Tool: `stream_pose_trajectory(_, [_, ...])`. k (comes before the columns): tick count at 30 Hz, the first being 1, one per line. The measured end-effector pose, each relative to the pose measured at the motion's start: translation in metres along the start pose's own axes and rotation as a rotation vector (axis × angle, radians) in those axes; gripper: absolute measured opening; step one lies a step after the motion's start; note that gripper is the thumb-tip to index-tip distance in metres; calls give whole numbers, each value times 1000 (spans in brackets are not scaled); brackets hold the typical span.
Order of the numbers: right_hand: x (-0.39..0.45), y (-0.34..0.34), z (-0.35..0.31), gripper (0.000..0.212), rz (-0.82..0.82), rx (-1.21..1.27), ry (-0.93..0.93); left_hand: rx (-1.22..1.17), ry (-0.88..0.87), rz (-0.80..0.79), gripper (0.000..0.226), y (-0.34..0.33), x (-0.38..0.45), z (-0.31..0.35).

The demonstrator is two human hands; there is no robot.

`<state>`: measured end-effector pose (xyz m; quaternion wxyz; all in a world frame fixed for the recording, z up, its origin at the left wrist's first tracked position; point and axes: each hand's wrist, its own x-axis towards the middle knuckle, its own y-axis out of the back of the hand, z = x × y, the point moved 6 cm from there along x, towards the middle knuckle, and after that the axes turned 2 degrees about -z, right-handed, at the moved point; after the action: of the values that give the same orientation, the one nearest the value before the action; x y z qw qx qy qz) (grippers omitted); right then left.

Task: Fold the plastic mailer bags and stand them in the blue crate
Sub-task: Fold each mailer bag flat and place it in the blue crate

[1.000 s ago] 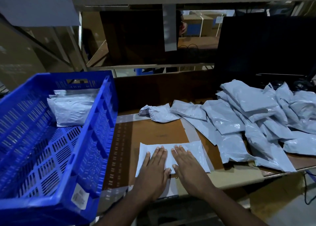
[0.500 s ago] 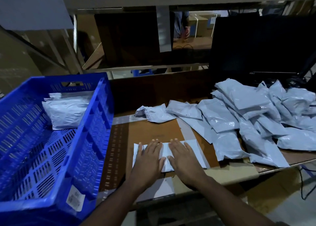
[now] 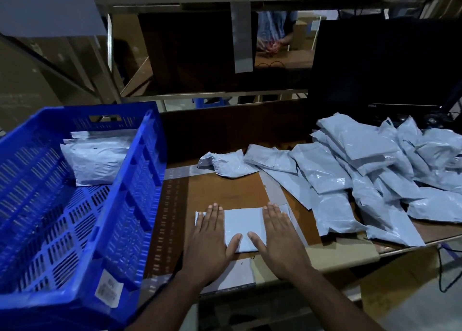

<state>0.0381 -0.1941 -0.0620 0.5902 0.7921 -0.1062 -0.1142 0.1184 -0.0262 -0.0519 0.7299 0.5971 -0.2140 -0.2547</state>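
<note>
From the head camera we saw both hands laid flat, fingers straight and held side by side, on one folded mailer bag (image 3: 243, 227) lying on the brown table (image 3: 225, 190). The left hand (image 3: 208, 240) covered the bag's left end and the right hand (image 3: 277, 238) its right end, so only the middle strip and a corner at each side showed. The thumbs pointed toward each other without touching. Neither hand curled round anything.

The blue crate (image 3: 130, 205) stood just left of the hands, tilted toward us, its near wall cut off by the lower edge. Folded bags (image 3: 96, 162) stood against its far wall; we could not count them, because they overlapped in dim light.

To the right lay a loose pile of unfolded bags (image 3: 362, 175), running off the right edge. Behind it a dark monitor (image 3: 385, 63) showed nothing on its screen. Beyond the shelf frame (image 3: 240, 34) a second person's hands (image 3: 272, 46) were partly visible, too small to read.
</note>
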Motion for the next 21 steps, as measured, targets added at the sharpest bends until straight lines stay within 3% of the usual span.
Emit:
stream_pose_trajectory(12, [-5, 12, 19, 108, 17, 66, -36, -94, 65, -60, 92, 5, 5, -5])
stream_pose_trajectory(17, [-24, 26, 18, 82, 104, 157, 127, -337, -11, 31, 93, 24, -3, -14])
stream_pose_trajectory(21, [-37, 16, 23, 63, 90, 203, 185, -334, -112, -3, 88, 15, -23, -15])
